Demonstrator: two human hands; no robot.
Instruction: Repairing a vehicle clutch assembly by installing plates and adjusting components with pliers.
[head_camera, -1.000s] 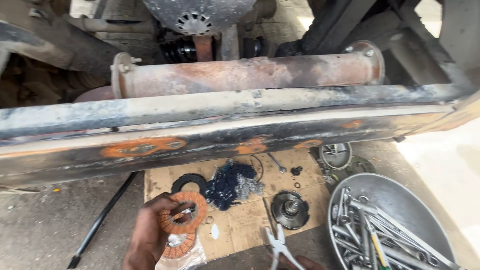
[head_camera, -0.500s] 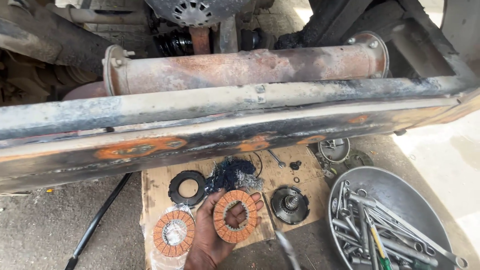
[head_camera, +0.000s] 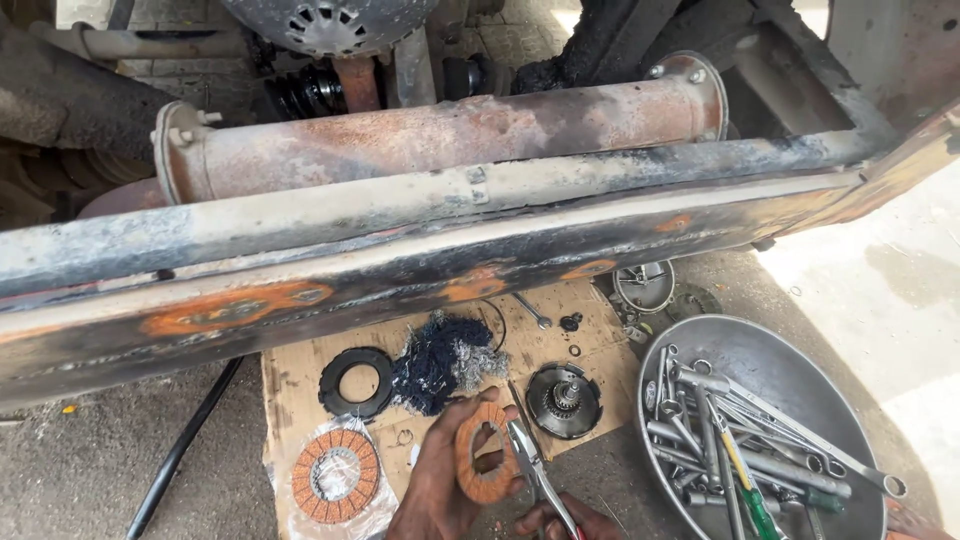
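Observation:
My left hand (head_camera: 438, 480) holds an orange ring-shaped friction disc (head_camera: 483, 453) upright over the cardboard sheet (head_camera: 300, 385). Low in the frame, my right hand (head_camera: 570, 520) grips a pair of pliers (head_camera: 530, 462), whose jaws touch the disc's right edge. A second orange friction disc (head_camera: 337, 475) lies flat on clear plastic to the left of my left hand. A black ring disc (head_camera: 356, 381) and a dark wad of rag (head_camera: 442, 360) lie just beyond it. A round clutch hub with a shaft (head_camera: 564, 400) sits to the right of the pliers.
A rusty vehicle bumper bar (head_camera: 420, 270) and exhaust cylinder (head_camera: 440, 135) span the view above. A grey metal bowl (head_camera: 790, 370) full of several wrenches and screwdrivers stands at the right. A black rod (head_camera: 185, 445) lies on the concrete at left. Small parts sit near the cardboard's far edge.
My left hand with the orange disc has shifted right and turned the disc upright. My right hand has brought the pliers up against the disc's edge.

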